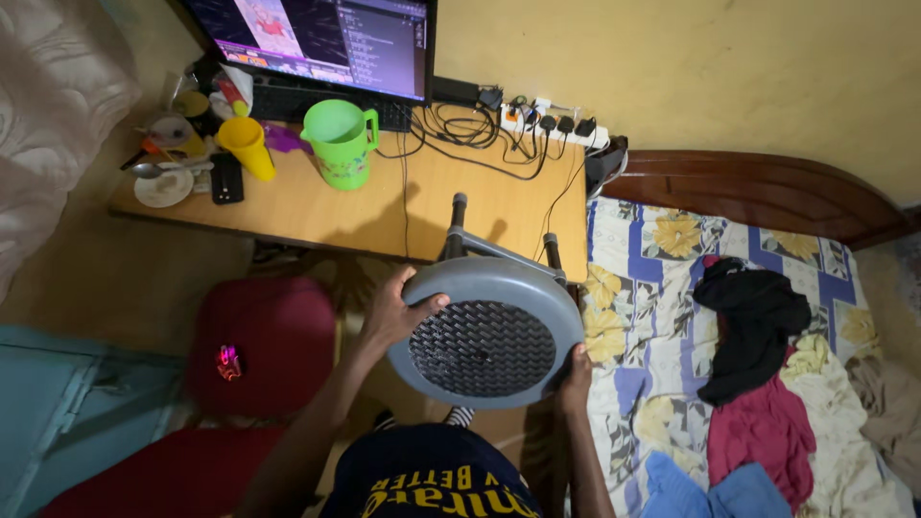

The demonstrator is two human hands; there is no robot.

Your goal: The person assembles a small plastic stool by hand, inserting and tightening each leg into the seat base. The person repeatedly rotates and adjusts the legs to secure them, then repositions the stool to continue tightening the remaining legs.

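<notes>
Both hands clasp a round grey stool (489, 341) before the wooden desk (326, 206) — left hand (398, 312) and right hand (576, 376) wrapped round its rim.

Wooden desk (317, 216) with green jug (341, 142), yellow cup (247, 146), monitor (321, 38), power strip (554, 125), perhaps a saucer (163, 188)

Round grey plastic stool (485, 332), black woven-pattern seat centre, tilted seat-face toward the camera, legs pointing away over the worktop (317, 206) edge, held aloft beside the bed (652, 317).
</notes>
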